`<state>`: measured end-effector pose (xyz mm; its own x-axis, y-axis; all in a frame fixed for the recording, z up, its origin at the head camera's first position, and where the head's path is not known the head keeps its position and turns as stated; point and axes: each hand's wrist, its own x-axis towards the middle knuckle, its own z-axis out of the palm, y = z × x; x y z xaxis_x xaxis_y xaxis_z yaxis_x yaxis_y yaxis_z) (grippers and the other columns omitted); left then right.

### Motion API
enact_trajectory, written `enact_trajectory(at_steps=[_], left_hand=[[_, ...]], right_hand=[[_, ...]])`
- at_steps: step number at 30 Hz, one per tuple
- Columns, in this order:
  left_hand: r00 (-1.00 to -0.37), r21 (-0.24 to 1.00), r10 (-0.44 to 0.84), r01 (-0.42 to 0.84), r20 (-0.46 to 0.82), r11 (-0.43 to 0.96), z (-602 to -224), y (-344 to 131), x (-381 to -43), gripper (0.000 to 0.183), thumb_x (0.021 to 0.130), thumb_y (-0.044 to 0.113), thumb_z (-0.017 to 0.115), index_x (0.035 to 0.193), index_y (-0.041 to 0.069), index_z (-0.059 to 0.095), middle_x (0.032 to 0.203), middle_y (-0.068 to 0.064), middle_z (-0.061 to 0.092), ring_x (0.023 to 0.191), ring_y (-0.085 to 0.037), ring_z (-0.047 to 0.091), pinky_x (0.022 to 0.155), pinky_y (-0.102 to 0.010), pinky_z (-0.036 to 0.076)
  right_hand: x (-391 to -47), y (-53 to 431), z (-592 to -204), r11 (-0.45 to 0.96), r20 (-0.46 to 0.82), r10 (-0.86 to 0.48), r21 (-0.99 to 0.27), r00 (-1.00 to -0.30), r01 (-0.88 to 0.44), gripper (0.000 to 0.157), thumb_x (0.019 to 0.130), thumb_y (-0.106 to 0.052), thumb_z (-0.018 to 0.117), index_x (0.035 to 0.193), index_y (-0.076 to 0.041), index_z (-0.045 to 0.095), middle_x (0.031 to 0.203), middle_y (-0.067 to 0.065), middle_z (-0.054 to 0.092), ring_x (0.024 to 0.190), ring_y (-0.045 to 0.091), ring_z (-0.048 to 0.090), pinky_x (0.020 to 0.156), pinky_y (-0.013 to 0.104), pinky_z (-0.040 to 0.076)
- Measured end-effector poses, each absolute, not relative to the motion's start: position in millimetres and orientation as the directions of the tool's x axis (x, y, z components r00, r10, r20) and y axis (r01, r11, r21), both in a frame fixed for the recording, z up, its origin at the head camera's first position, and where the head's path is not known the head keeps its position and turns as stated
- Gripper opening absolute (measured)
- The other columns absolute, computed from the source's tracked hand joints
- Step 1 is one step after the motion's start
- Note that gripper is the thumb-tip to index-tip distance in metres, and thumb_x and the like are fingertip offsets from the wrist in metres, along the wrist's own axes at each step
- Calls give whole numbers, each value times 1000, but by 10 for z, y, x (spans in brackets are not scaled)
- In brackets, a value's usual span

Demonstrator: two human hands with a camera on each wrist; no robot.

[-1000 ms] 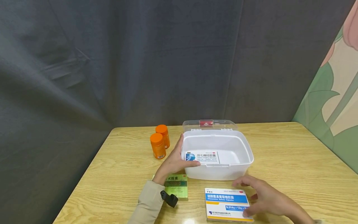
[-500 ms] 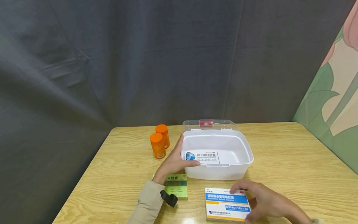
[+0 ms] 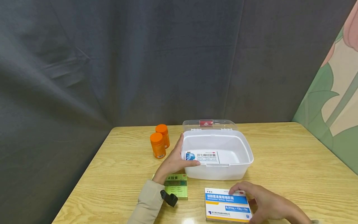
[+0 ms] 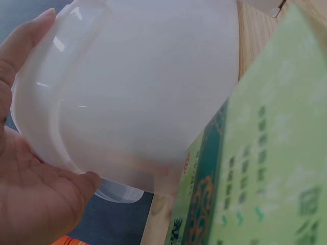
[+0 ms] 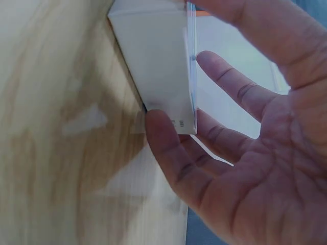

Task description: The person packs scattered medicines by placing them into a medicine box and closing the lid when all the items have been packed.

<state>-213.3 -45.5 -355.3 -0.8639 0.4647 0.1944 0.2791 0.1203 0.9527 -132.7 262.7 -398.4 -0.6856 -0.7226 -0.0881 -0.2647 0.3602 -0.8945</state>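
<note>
Currently, two hands are at work, set apart; the left hand (image 3: 176, 160) grips the left corner of one open white box (image 3: 219, 172), thumb over its front rim; the right hand (image 3: 264, 200) grips the right end of one blue-and-white carton (image 3: 226, 205), which lies flat before the box on the wooden table (image 3: 112, 180); one smaller carton (image 3: 207, 157) lies inside the box; one green carton (image 3: 177, 189) lies by the left forearm; two orange bottles (image 3: 158, 148) stand upright farther left; one clear lid (image 3: 223, 125) with a red label is behind the box; one dark curtain (image 3: 167, 62) hangs beyond.

The forearm covers part of the green carton; the front rim cuts off the smaller carton; the front bottle partly hides the rear one; the right hand covers a corner of its carton; lettering in both wrist views is too blurred to read.
</note>
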Motion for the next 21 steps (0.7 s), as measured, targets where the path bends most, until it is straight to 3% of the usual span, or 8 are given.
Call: enact_trajectory(at_steps=[8, 15, 21], left_hand=[[-851, 950, 480, 296, 214, 101, -3554, -455, -2140, 106, 68, 16, 78, 142, 29, 3, 120, 2, 42, 106, -37, 41, 96, -49, 27], [-852, 949, 479, 296, 211, 108, -3546, -452, -2133, 106, 67, 17, 78, 141, 30, 4, 118, 3, 44, 106, -36, 42, 96, -49, 27], [-850, 944, 480, 306, 216, 119, -3543, -451, -2132, 105, 67, 17, 79, 141, 30, 6, 119, 2, 44, 105, -36, 43, 96, -50, 26]], right_hand=[[-1316, 2624, -3992, 380, -84, -697, -885, -712, -268, 70, 59, -16, 82, 118, -16, 45, 122, 17, 35, 92, 23, 52, 74, 28, 48], [-1294, 2604, -3930, 492, -159, -621, -842, -768, -223, 65, 58, -25, 83, 114, -23, 49, 120, 11, 38, 89, 27, 51, 72, 37, 49], [-1281, 2598, -3888, 471, -143, -635, -851, -760, -233, 63, 60, -25, 82, 115, -22, 49, 122, 12, 37, 94, 28, 50, 74, 38, 49]])
